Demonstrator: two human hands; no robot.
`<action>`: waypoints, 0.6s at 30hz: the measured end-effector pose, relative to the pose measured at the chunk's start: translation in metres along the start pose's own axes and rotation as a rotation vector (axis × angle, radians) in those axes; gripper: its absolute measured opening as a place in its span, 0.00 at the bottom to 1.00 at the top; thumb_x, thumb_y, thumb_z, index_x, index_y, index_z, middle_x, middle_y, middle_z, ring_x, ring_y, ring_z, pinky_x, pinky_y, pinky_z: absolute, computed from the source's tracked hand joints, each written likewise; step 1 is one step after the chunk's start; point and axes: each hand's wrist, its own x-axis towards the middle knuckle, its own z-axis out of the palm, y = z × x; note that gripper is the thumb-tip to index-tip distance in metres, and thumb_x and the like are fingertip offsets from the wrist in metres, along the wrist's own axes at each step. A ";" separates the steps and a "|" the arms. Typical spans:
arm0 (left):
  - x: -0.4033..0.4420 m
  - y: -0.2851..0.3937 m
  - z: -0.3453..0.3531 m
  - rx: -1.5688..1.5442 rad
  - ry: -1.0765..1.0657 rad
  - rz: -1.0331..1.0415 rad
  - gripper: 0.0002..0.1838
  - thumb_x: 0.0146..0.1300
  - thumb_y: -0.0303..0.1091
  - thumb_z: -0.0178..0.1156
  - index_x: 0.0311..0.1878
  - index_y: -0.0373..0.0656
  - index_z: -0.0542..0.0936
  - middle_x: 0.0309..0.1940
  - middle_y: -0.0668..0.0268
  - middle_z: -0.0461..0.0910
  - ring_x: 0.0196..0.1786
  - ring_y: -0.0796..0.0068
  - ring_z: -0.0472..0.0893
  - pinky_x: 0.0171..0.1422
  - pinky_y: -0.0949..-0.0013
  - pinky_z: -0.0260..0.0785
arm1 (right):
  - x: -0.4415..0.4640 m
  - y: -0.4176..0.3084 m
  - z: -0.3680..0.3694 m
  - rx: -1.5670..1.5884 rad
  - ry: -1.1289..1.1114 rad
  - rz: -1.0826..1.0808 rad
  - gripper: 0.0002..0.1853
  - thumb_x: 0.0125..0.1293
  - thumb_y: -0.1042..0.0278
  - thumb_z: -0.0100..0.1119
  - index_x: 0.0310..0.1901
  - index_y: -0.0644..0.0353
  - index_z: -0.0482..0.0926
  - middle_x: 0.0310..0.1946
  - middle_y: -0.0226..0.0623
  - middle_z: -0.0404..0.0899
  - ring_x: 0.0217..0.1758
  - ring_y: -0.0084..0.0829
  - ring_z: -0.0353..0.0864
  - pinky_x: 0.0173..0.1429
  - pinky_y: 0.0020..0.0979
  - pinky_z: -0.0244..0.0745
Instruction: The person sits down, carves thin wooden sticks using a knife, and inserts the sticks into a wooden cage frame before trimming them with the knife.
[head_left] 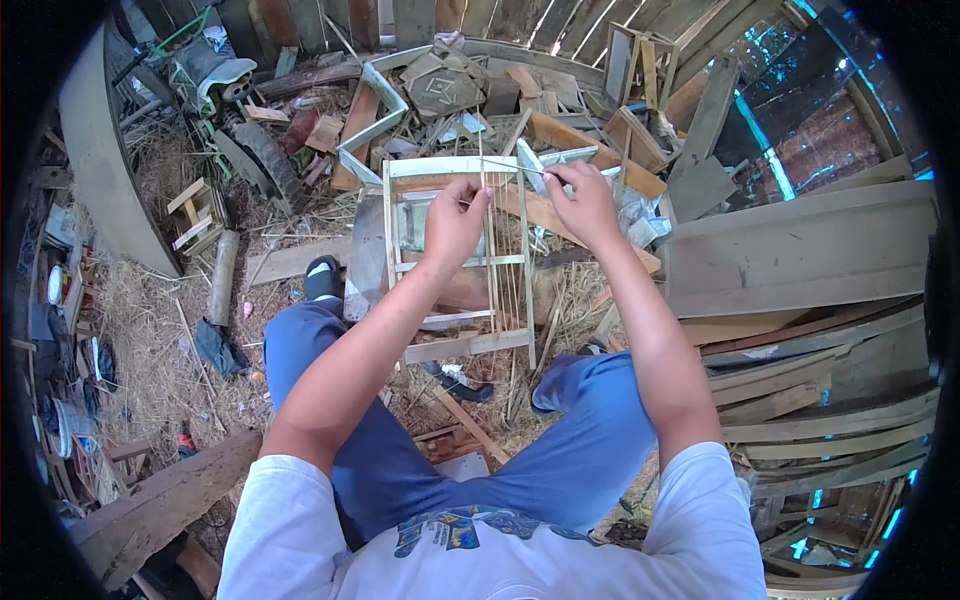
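Observation:
A light wooden frame point(455, 349) with cross rails and several thin upright rods point(513, 235) along its right part stands between my knees. My left hand point(456, 225) is closed at the frame's upper middle, its fingertips against a narrow wooden strip point(492, 268) that runs up through the frame. Over the top right corner, my right hand point(585, 204) pinches a thin stick point(515, 165), which points left across the top rail. My fingers partly cover both contact points.
Scrap wood and a pale angled frame piece point(375, 130) lie heaped beyond the frame. Long boards point(800, 255) are stacked at the right. A small wooden box point(195, 213) and a log point(225, 275) rest on the straw-covered ground at the left. A thick beam point(165, 505) lies lower left.

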 end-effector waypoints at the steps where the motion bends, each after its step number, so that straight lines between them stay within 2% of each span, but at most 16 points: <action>1: -0.002 0.007 -0.003 -0.003 0.002 0.003 0.09 0.72 0.35 0.65 0.39 0.40 0.81 0.27 0.72 0.78 0.24 0.86 0.72 0.29 0.74 0.65 | 0.001 -0.003 -0.003 0.023 0.013 -0.021 0.10 0.68 0.56 0.63 0.44 0.49 0.89 0.38 0.34 0.85 0.48 0.42 0.81 0.53 0.45 0.67; 3: -0.006 0.020 -0.009 0.041 -0.046 -0.006 0.12 0.72 0.36 0.64 0.39 0.35 0.80 0.24 0.66 0.79 0.27 0.77 0.79 0.35 0.69 0.71 | 0.001 -0.008 -0.007 0.018 0.022 -0.037 0.10 0.68 0.57 0.63 0.44 0.49 0.89 0.38 0.33 0.86 0.48 0.41 0.81 0.54 0.45 0.67; 7: -0.018 0.042 -0.015 -0.070 -0.067 -0.011 0.10 0.74 0.34 0.62 0.41 0.35 0.79 0.24 0.67 0.79 0.27 0.79 0.83 0.31 0.73 0.71 | 0.000 -0.023 -0.015 0.051 0.064 -0.101 0.09 0.68 0.58 0.64 0.44 0.50 0.88 0.38 0.33 0.87 0.47 0.41 0.81 0.54 0.43 0.68; 9: -0.023 0.049 -0.019 -0.161 -0.139 -0.061 0.07 0.76 0.31 0.60 0.43 0.38 0.77 0.31 0.71 0.77 0.29 0.82 0.83 0.29 0.77 0.69 | 0.000 -0.030 -0.019 0.058 0.068 -0.116 0.09 0.68 0.59 0.64 0.44 0.51 0.88 0.38 0.33 0.87 0.47 0.41 0.81 0.54 0.42 0.68; 10: -0.026 0.051 -0.020 -0.161 -0.138 -0.061 0.07 0.76 0.31 0.60 0.43 0.38 0.77 0.31 0.71 0.77 0.29 0.82 0.83 0.29 0.77 0.69 | -0.001 -0.034 -0.020 0.067 0.069 -0.132 0.09 0.69 0.60 0.64 0.44 0.52 0.88 0.38 0.33 0.87 0.47 0.40 0.81 0.54 0.42 0.68; 13: -0.033 0.058 -0.023 -0.171 -0.156 -0.033 0.08 0.77 0.32 0.59 0.43 0.39 0.75 0.29 0.72 0.74 0.27 0.82 0.81 0.26 0.78 0.66 | -0.004 -0.046 -0.025 0.072 0.070 -0.123 0.09 0.69 0.60 0.63 0.43 0.53 0.88 0.38 0.33 0.87 0.48 0.39 0.81 0.55 0.40 0.68; 15: -0.036 0.062 -0.024 -0.172 -0.162 -0.013 0.08 0.78 0.33 0.58 0.42 0.41 0.72 0.27 0.73 0.71 0.23 0.85 0.76 0.24 0.77 0.62 | -0.005 -0.054 -0.031 0.077 0.075 -0.143 0.09 0.69 0.61 0.63 0.43 0.53 0.88 0.38 0.33 0.87 0.47 0.40 0.82 0.54 0.41 0.70; 18: -0.037 0.064 -0.026 -0.133 -0.117 -0.032 0.10 0.78 0.34 0.57 0.42 0.38 0.72 0.25 0.70 0.72 0.23 0.82 0.71 0.27 0.72 0.65 | -0.003 -0.055 -0.032 0.134 0.079 -0.199 0.09 0.69 0.62 0.63 0.43 0.55 0.87 0.36 0.35 0.86 0.44 0.43 0.83 0.50 0.43 0.74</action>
